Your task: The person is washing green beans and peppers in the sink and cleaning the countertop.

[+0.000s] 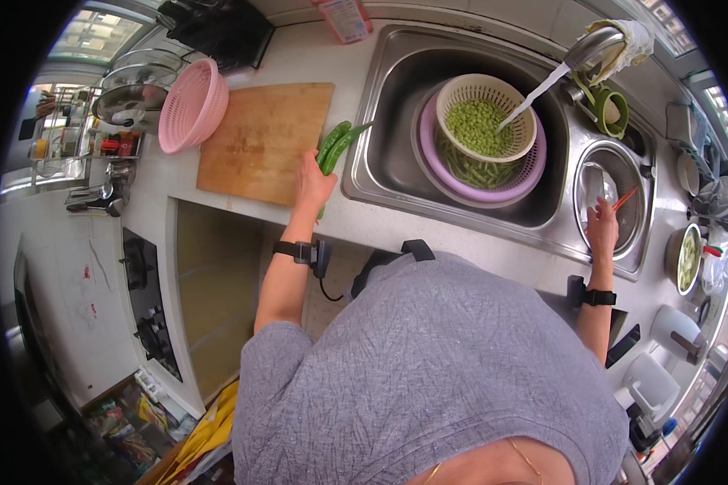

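Observation:
My left hand (315, 182) is closed around several long green peppers (338, 147), over the right edge of the wooden cutting board (261, 142). Their tips point toward the large sink basin. Over the small basin at the right, my right hand (603, 227) grips slender red things (626, 197), too small to name surely. A round metal strainer bowl (630, 227) sits beneath that hand, with something clear and shiny inside. In the large basin, a cream colander (455, 88) of shelled green beans (476, 127) rests over green pods in a lilac basket (537, 167).
Water runs from the faucet (594, 47) into the cream colander. A pink plastic basket (193, 106) leans by the board's left side. A green container (613, 111) stands behind the small basin. Farther right is a metal bowl (687, 257) with cut pale-green food.

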A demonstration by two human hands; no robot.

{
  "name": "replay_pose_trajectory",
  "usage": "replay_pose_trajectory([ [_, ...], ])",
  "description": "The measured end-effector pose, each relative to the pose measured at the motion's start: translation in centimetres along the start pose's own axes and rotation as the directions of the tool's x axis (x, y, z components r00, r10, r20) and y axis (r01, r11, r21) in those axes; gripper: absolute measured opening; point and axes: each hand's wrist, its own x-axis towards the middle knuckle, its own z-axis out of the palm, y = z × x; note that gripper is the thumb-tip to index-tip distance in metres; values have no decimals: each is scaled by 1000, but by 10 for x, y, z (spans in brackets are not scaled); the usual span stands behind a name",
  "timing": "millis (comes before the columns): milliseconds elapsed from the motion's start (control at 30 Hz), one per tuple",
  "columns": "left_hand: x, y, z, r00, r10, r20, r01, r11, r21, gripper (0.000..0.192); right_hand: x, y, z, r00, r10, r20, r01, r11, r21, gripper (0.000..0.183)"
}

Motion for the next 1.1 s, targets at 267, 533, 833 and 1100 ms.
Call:
replay_pose_trajectory([
  [267,-25,37,-25,983,169,76,-143,952,-269,55,-12,-250,26,664,-744,-74,695,578,427,37],
  [533,-36,45,-40,938,340,72,-311,912,-267,55,-3,-301,61,559,-792,245,603,592,535,28],
  [833,3,-6,-6,981,195,-20,-196,972,-129,30,-3,-282,90,686,-650,327,498,747,441,27],
  [1100,-12,-2,9,861,503,-76,-465,839,284,26,-10,-267,100,733,-588,342,443,794,416,31],
])
